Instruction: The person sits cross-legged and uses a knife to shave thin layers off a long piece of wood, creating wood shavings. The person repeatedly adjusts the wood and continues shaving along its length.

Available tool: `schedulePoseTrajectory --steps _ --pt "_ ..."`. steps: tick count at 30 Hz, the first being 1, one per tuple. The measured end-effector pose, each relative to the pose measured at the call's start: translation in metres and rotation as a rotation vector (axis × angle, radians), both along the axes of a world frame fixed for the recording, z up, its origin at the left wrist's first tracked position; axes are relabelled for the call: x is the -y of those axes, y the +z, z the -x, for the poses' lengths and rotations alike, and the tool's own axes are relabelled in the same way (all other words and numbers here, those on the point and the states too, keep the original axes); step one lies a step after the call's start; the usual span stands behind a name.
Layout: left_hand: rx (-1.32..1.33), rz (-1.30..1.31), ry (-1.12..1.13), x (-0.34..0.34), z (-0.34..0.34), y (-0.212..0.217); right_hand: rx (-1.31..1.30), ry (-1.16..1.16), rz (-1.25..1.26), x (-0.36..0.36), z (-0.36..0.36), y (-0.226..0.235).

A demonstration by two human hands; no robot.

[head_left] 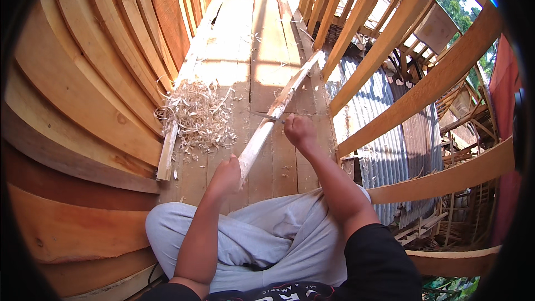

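A long pale wooden stick (253,147), partly stripped of its bark, slants from near my lap up to the railing at the far right. My left hand (225,176) is wrapped round its near end. My right hand (300,132) grips a knife by the handle, which my fingers hide. The thin knife blade (264,115) lies across the stick at about its middle and points to the left. Rougher, darker patches show on the stick beyond the blade.
Curly wood shavings (203,114) are heaped left of the stick on the plank floor (228,61). A plank wall (83,78) rises at left. Slatted wooden railing (384,33) runs along the right, with corrugated metal roofing (384,134) below it. My crossed legs (267,234) are close by.
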State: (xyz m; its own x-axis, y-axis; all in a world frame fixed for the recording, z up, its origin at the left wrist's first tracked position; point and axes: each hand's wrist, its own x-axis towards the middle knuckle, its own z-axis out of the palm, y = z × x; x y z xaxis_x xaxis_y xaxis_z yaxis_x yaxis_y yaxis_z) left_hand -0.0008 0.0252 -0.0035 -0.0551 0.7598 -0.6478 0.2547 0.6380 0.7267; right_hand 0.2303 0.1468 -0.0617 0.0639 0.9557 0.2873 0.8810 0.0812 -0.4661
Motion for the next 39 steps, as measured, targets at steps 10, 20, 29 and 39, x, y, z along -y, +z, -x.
schedulePoseTrajectory --steps 10,20,29,39 --pt "0.034 -0.136 -0.131 -0.005 -0.009 -0.036 0.045 0.023 0.002 0.004 0.001 0.004" --pt "0.078 0.016 0.009 -0.009 -0.005 -0.012 0.057 0.061 -0.007 0.013 0.02 0.003" --pt "-0.133 -0.056 -0.013 -0.011 0.007 -0.033 0.045 0.098 0.057 0.023 0.039 0.013" --pt "-0.004 -0.029 0.05 -0.005 -0.002 0.0 0.046 0.241 -0.064 0.02 0.024 0.007"
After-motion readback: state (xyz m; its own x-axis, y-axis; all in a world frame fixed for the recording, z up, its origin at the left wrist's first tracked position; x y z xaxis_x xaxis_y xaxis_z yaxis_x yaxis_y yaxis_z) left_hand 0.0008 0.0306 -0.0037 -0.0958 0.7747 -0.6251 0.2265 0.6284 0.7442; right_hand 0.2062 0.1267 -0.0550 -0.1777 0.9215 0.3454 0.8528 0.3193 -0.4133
